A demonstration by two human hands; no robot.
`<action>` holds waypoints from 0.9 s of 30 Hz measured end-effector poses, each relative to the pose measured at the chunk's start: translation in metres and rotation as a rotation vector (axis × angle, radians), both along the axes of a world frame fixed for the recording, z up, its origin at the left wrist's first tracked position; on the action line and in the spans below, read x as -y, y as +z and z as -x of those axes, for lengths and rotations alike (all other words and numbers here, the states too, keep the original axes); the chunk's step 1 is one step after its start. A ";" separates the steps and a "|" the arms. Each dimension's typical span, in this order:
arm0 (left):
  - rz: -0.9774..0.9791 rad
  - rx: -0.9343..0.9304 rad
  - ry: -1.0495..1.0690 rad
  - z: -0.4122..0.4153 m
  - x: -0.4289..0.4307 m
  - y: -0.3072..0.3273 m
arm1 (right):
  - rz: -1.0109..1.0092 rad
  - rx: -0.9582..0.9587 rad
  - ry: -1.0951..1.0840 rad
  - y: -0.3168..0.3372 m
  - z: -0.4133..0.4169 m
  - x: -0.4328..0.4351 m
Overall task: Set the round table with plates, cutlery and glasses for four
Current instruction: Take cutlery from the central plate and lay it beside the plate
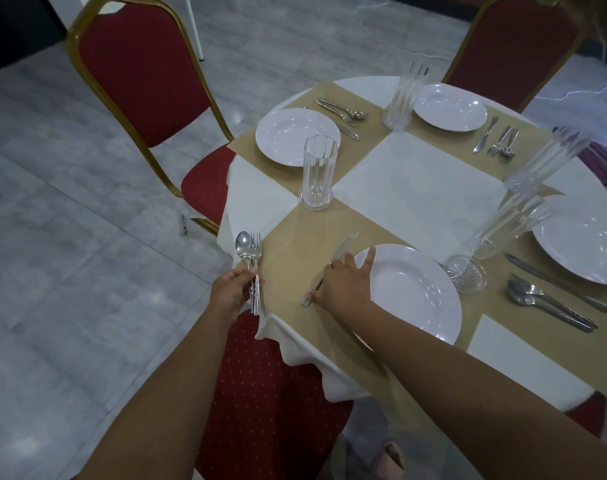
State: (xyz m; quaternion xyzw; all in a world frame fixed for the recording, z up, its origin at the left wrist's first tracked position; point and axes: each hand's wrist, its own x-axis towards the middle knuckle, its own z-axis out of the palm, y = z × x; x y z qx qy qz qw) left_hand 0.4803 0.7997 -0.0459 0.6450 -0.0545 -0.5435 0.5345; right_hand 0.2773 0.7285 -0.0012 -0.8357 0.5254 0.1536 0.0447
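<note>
1. Table (416,188): round, under a white cloth (250,192) and tan mats (295,268). I took the near plate (416,299), on the closest mat, as my reference for every place below.
2. Chairs, red, three counted: near chair (267,393) tucked under the table edge below the near plate. Left chair (139,81) stood well off to its far left. Far chair (513,43) stood across the table from it.
3. Other plates, white: left plate (291,135) beyond the near plate to the left, far plate (449,105) straight beyond it, right plate (582,244) to its right.
4. Glasses, clear and ribbed: near glass (499,237) stood with its foot just beside the near plate's right rim. Right glass (541,161) stood beyond that, left glass (319,171) beyond the near plate's left side, far glass (400,98) furthest off.
5. Hands: right hand (347,285) lay flat with fingers spread, pressing the knife (345,247) onto the mat just left of the near plate, one fingertip on its rim. Left hand (231,292), further left at the table edge, gripped the spoon (242,242) and fork (257,244) by their handles.
6. Laid cutlery: left set (343,112), far set (499,138) and right set (551,299), each beside its plate; I placed the right set right of the near glass.
</note>
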 end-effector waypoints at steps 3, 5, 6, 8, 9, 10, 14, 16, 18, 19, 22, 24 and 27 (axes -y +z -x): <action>0.001 0.009 -0.009 0.002 -0.001 0.002 | 0.006 -0.011 0.000 0.000 0.000 0.000; -0.001 0.020 -0.019 0.003 -0.002 0.004 | 0.008 -0.001 -0.001 0.000 0.000 0.000; -0.001 0.026 -0.023 0.004 -0.002 0.004 | 0.010 0.004 0.000 0.000 0.000 0.000; 0.000 0.031 -0.028 0.005 -0.003 0.005 | 0.012 0.004 0.004 0.000 0.000 0.000; 0.001 0.031 -0.032 0.005 -0.004 0.006 | 0.013 0.004 0.004 0.000 0.001 0.000; 0.004 0.029 -0.039 0.006 -0.004 0.007 | 0.014 0.005 0.003 0.000 0.000 0.001; 0.020 0.031 -0.049 0.008 -0.005 0.009 | 0.011 -0.001 -0.003 0.002 0.000 0.001; 0.025 0.026 -0.054 0.008 -0.006 0.008 | 0.017 0.000 -0.002 0.003 0.000 0.000; 0.025 0.037 -0.074 0.008 -0.006 0.006 | 0.014 0.005 -0.001 0.003 0.000 -0.001; 0.023 0.046 -0.090 0.010 -0.006 0.005 | 0.005 0.018 -0.009 0.003 0.001 -0.001; 0.032 0.055 -0.126 0.015 0.000 0.006 | -0.030 0.105 -0.070 0.001 0.001 0.002; 0.039 0.061 -0.162 0.021 0.005 0.008 | -0.040 0.194 -0.112 0.002 0.002 0.006; 0.061 0.045 -0.225 0.032 0.014 0.011 | -0.107 0.425 -0.275 0.010 -0.001 0.011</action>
